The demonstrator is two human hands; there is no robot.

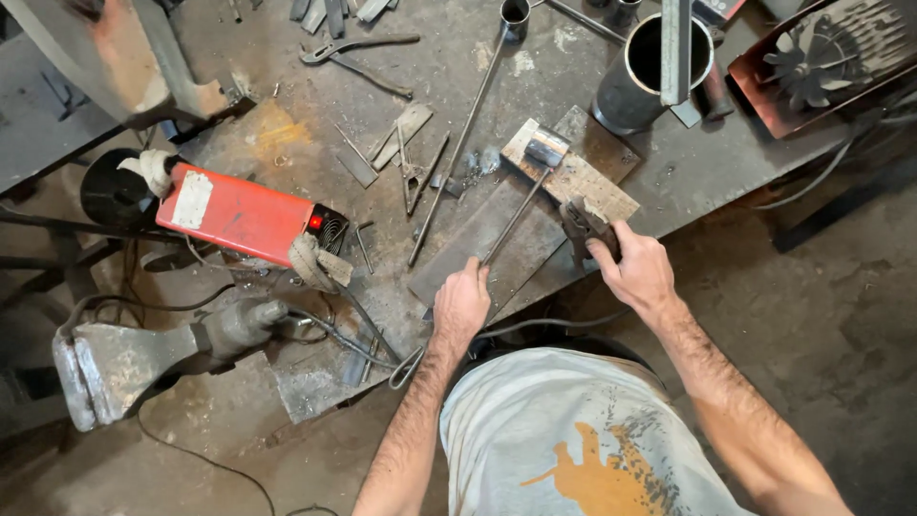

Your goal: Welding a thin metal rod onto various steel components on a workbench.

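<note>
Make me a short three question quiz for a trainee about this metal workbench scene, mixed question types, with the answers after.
1. True or false: the left hand grips a thin steel rod whose far end carries a short tube piece.
2. What does the right hand touch? A) dark locking clamp B) red welder C) fan
3. Fill in: the tube piece rests on a pale metal ____.

Key: 1 true; 2 A; 3 plate.

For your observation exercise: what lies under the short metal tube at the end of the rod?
The short metal tube rests on a pale speckled flat plate, itself on a darker plate. The surface directly beneath the tube is hidden.
</note>
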